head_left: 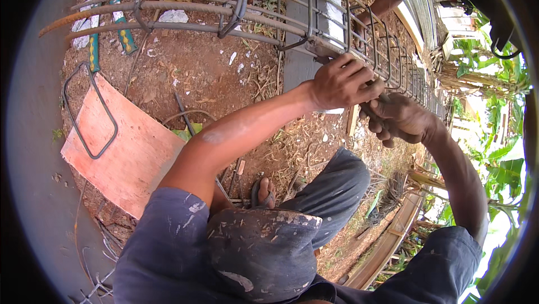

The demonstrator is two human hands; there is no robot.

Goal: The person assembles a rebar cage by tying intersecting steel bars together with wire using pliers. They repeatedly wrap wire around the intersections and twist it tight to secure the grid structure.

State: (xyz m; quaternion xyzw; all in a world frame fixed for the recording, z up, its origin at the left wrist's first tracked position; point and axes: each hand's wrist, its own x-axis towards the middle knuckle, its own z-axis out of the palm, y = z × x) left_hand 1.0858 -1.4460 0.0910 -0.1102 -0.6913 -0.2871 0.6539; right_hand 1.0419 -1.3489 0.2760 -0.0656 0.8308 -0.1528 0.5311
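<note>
Two hands: we see both at the rebar cage [314, 20], which lies on the ground [208, 73].
Left hand [342, 82]: fingers curled around a cage bar.
Right hand [400, 117]: fist clenched on a tool handle [383, 97].
Nearby: board [135, 158], bent stirrup [90, 113].

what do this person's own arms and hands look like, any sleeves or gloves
Both hands are bare, with no gloves: left hand, right hand. The forearms are bare too. Short dark blue sleeves end near the elbows, their cloth flecked with pale paint or plaster spots. No watch or rings show.
</note>
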